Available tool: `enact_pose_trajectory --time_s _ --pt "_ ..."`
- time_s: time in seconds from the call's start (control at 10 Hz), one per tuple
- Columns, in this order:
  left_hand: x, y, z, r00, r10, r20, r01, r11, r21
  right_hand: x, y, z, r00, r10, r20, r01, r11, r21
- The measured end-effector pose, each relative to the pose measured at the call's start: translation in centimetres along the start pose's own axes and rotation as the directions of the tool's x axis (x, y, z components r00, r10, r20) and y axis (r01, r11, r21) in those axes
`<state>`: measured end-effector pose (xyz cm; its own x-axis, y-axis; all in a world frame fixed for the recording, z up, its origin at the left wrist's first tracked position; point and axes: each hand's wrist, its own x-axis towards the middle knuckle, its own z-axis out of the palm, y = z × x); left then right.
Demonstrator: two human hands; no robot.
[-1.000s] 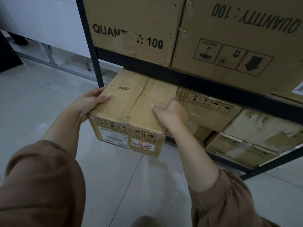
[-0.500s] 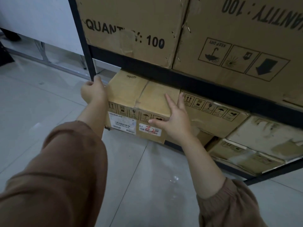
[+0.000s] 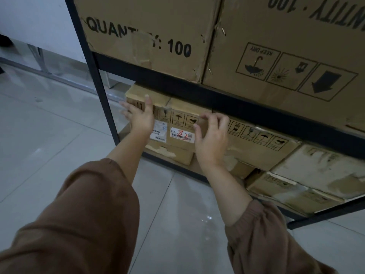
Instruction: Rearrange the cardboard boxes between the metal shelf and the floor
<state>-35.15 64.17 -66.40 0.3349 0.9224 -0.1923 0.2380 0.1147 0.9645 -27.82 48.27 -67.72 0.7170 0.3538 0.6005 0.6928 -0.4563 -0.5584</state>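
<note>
A small cardboard box (image 3: 177, 123) with white labels and a red scribble sits on the bottom level of the black metal shelf (image 3: 217, 95), on top of another box (image 3: 171, 155). My left hand (image 3: 141, 118) lies flat against its front left face, fingers straight and pointing up. My right hand (image 3: 212, 135) touches the box's front right corner with fingers loosely bent. Only the front face and a strip of the top show under the shelf beam.
Two large boxes marked "QUANTITY: 100" (image 3: 150, 34) (image 3: 292, 48) fill the level above. More worn boxes (image 3: 262, 143) (image 3: 320, 171) crowd the bottom level to the right. A shelf post (image 3: 98, 91) stands left of my hands. Pale tiled floor (image 3: 49, 139) spreads left and below.
The small box has gone from held out in front of the shelf to pushed deep into the bottom level. Both hands let go of its sides and now press its front.
</note>
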Motion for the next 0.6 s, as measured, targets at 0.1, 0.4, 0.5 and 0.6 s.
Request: enact_pose_trajectory --time_s 0.1,0.4,0.5,0.6 --pt "0.2 0.3 1.4 0.992 -0.006 0.126 0.007 1.000 -0.001 0.5 0.9 0.1 0.999 -0.031 0.016 0.032 0.999 -0.008" --pt "-0.1 -0.1 3.5 0.929 -0.063 0.364 0.059 0.998 0.022 1.5 1.1 0.0 0.991 -0.012 0.131 0.022 0.997 -0.078" --pt "-0.6 -0.9 4.1 0.921 -0.041 0.388 0.045 0.999 -0.001 1.0 1.5 -0.4 0.990 -0.032 0.135 0.037 0.998 -0.041" --pt "-1.2 -1.2 4.7 0.930 -0.023 0.368 0.044 0.998 -0.050 0.2 2.3 -1.4 0.998 0.022 0.065 -0.022 1.000 0.007"
